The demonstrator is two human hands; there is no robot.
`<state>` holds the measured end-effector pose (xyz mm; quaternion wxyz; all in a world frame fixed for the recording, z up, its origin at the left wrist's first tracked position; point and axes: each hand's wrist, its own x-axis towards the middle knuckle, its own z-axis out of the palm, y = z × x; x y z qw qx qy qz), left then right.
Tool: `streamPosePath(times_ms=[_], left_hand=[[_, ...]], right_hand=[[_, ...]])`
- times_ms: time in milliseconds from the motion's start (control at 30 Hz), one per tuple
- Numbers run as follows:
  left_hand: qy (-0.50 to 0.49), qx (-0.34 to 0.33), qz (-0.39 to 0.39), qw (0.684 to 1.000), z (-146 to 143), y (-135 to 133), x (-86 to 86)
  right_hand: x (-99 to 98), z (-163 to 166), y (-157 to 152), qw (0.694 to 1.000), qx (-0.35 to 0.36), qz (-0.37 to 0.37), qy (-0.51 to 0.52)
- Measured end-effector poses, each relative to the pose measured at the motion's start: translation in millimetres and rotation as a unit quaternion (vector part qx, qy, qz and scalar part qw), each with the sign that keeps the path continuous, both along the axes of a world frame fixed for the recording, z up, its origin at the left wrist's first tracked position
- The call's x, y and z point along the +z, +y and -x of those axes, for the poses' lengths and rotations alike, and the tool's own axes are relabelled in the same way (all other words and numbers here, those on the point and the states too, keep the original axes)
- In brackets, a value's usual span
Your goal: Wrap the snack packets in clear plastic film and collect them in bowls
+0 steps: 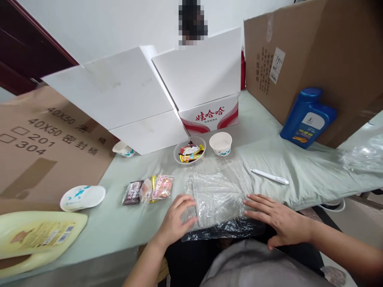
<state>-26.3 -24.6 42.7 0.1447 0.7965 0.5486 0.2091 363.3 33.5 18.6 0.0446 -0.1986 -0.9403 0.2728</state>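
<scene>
A clear plastic bag [220,195] lies spread flat at the table's front edge, its near end hanging over. My left hand [178,219] is at the bag's left side, thumb and fingers apart with nothing between them. On the bag's right side my right hand [275,219] has its fingers stretched out, the tips touching or just over the plastic. Beyond the bag stand a clear round bowl [176,153] of wrapped snacks and a white paper cup [220,143]. Several small snack packets [163,186] lie left of the bag. A white pen [269,176] rests to its right.
Cardboard boxes flank the table at left [60,147] and right [299,52]; a white carton [209,113] stands behind. A blue bottle [308,119] leans at right. A yellow jug [38,239] and a tipped paper cup [82,198] lie at left. A person's blurred head shows behind.
</scene>
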Motion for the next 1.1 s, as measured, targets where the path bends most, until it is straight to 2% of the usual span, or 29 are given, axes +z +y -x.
streamPosePath(times_ms=[100,200,300,367,467,533,667,767,900,1100], left_hand=[[0.077,-0.060,0.082,0.992,11,-32,-1.4],[0.146,-0.066,0.069,0.985,10,-47,-14.6],[0.087,-0.082,0.036,0.992,5,-49,-20.3],[0.002,-0.070,0.061,0.996,4,-46,-16.2],[-0.079,0.013,0.113,0.990,5,-35,-8.5],[-0.097,0.092,0.111,0.985,5,-20,-8.8],[-0.091,0.258,0.085,0.958,2,17,-21.2],[-0.050,0.347,0.041,0.936,-2,38,-31.5],[0.012,0.406,-0.005,0.914,-7,45,-43.2],[0.058,0.413,-0.033,0.908,-7,41,-50.0]], right_hand=[[-21.9,-9,-8,0.997,-0.039,-0.066,0.004],[-38.0,0,-11,0.989,-0.044,-0.132,0.041],[-33.3,15,-13,0.980,-0.052,-0.150,0.122],[-20.8,22,-12,0.975,-0.067,-0.122,0.172],[-3.6,31,-4,0.967,-0.097,-0.041,0.230],[-0.4,39,6,0.956,-0.157,0.004,0.249],[-12.0,65,32,0.917,-0.329,0.056,0.219],[-22.0,82,46,0.899,-0.408,0.046,0.151],[-26.9,90,50,0.902,-0.422,-0.022,0.081],[-26.7,92,49,0.906,-0.415,-0.078,0.027]])
